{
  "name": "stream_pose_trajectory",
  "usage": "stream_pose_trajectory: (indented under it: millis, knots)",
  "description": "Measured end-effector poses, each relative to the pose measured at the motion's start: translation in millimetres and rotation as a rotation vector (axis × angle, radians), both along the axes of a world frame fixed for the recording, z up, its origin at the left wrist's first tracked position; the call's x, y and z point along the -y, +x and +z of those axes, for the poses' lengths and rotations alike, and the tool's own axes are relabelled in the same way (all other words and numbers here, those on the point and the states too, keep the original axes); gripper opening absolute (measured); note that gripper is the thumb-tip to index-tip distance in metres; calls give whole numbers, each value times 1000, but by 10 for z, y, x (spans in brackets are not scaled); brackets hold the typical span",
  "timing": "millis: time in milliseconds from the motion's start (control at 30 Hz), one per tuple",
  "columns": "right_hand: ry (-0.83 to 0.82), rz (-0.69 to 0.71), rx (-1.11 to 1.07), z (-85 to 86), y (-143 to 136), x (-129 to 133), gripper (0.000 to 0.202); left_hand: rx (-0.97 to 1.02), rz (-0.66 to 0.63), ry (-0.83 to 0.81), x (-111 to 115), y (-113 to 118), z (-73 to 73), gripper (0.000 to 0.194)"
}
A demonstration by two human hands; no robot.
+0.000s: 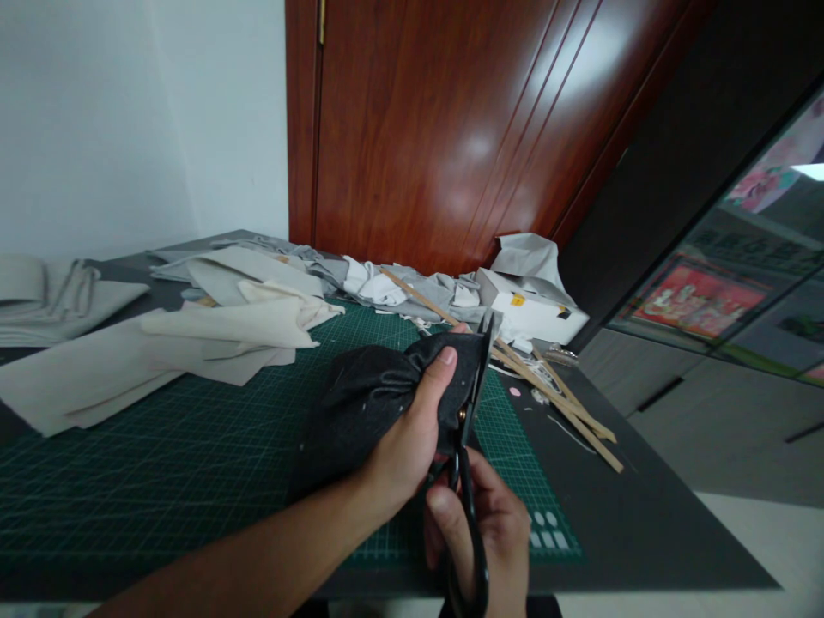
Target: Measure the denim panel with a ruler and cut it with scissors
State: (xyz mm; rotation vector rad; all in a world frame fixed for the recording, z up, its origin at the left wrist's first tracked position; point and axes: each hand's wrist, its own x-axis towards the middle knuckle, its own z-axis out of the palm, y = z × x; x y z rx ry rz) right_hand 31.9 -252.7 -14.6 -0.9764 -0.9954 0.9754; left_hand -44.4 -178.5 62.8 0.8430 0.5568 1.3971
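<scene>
A bunched piece of black fabric (360,399) is lifted over the green cutting mat (257,429). My left hand (415,438) grips it near its right end, thumb on top. Black-handled scissors (475,386) are in my right hand (482,524), with the thumb and fingers around the handles. The blades point up and away from me and lie along the right edge of the fabric, beside my left thumb. Whether fabric is between the blades is hard to tell.
Pale fabric pieces (225,330) lie at the left and back left. Grey and white scraps (379,283) line the back edge. A white box (534,309) and wooden strips (560,395) are at the right. A brown door (412,129) stands behind the table.
</scene>
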Motion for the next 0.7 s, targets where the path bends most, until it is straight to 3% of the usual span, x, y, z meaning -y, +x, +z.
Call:
stream_pose_trajectory:
  millis: [133, 267, 533, 633, 700]
  knots:
    - [93, -33, 36, -71, 13, -61, 41, 14, -4, 8, -18, 11, -42, 53]
    - [77, -24, 43, -84, 22, -96, 40, 32, 1, 6, -58, 21, -57, 55]
    - [-48, -2, 84, 81, 100, -114, 47, 36, -33, -34, -34, -22, 13, 52]
    - [-44, -31, 107, 187, 260, -214, 48, 56, -120, -92, -166, -85, 77, 40]
    - [-38, -70, 105, 246, 398, -312, 48, -6, -212, -172, -396, -142, 210, 30]
